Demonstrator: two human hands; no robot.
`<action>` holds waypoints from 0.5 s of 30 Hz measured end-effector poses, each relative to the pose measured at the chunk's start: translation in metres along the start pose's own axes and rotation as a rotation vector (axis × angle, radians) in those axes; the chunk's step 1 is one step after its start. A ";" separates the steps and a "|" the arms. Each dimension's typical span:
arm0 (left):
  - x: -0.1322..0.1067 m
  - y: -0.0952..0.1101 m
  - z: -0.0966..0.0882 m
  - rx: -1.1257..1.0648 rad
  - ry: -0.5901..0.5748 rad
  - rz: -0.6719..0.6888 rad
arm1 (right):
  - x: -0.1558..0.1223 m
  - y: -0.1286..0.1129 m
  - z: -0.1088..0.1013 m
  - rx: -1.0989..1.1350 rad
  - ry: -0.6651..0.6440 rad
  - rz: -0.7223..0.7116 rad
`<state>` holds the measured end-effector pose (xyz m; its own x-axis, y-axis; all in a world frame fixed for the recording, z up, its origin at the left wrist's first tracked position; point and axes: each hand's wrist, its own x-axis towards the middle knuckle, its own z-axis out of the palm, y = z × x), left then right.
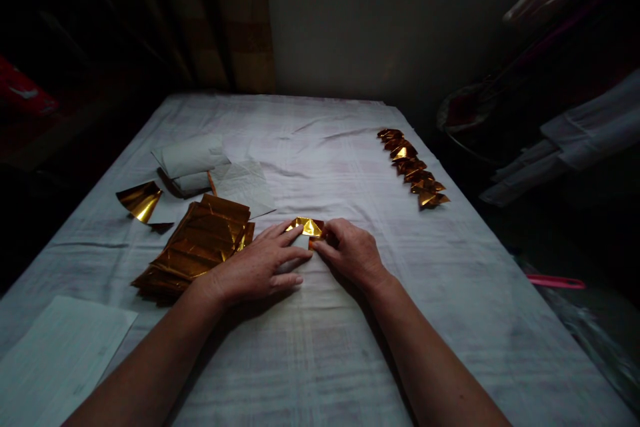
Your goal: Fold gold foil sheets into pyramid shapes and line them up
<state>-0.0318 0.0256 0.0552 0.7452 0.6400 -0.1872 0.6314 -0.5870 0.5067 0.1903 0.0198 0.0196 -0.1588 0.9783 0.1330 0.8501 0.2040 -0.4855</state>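
Note:
A partly folded sheet of gold foil paper (309, 225) lies on the cloth in front of me, its shiny side up at the far edge and a pale side showing nearer. My left hand (267, 257) rests flat on its left part, fingers stretched out and spread. The right end of the sheet is pinched between the thumb and bent fingers of my right hand (353, 247). Just left of my left hand, a thick stack of gold foil sheets (203, 233) fans out, partly covered by that hand and wrist.
Folded gold foil pieces (411, 167) stand in a row along the table's right side. Behind the stack lie pale grey papers (193, 155) and a curled foil sheet (141, 201). A white paper (65, 353) lies front left. Beyond the right edge is a pink handle (556, 281).

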 end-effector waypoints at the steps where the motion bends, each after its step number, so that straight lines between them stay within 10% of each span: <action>1: 0.000 0.000 0.000 -0.005 0.001 0.000 | 0.000 0.001 0.000 0.001 0.000 -0.006; 15: 0.001 -0.001 0.002 -0.080 0.046 -0.014 | -0.001 0.005 0.004 0.033 0.040 -0.018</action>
<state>-0.0312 0.0260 0.0527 0.7243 0.6714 -0.1569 0.6217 -0.5375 0.5698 0.1921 0.0194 0.0134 -0.1530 0.9724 0.1763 0.8302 0.2233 -0.5108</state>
